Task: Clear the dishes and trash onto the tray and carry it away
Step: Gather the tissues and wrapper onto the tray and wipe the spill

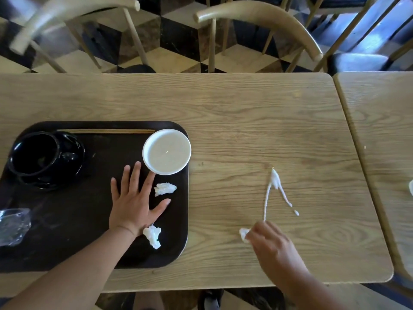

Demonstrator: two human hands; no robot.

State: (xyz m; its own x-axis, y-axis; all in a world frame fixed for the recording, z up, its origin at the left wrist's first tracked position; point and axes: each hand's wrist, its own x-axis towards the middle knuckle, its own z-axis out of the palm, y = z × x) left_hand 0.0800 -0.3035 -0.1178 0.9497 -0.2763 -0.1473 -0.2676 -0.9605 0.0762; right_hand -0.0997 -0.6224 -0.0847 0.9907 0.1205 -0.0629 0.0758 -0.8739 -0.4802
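A dark brown tray (93, 249) lies on the left of the wooden table (245, 121). On it stand a black pot (42, 159) and a white bowl (166, 151), with chopsticks (105, 131) along the far rim, two crumpled tissues (165, 189) (153, 237) and a clear plastic wrapper (12, 224). My left hand (134, 202) rests flat on the tray, fingers spread, holding nothing. My right hand (271, 241) is closed on a white tissue (244, 234) on the table. A thin white wrapper strip (273, 189) lies just beyond that hand.
Two light wooden chairs (257, 16) (67, 10) stand at the far side of the table, over a checkered floor. A second table (380, 130) adjoins on the right, with a white object (410, 186) at the frame edge.
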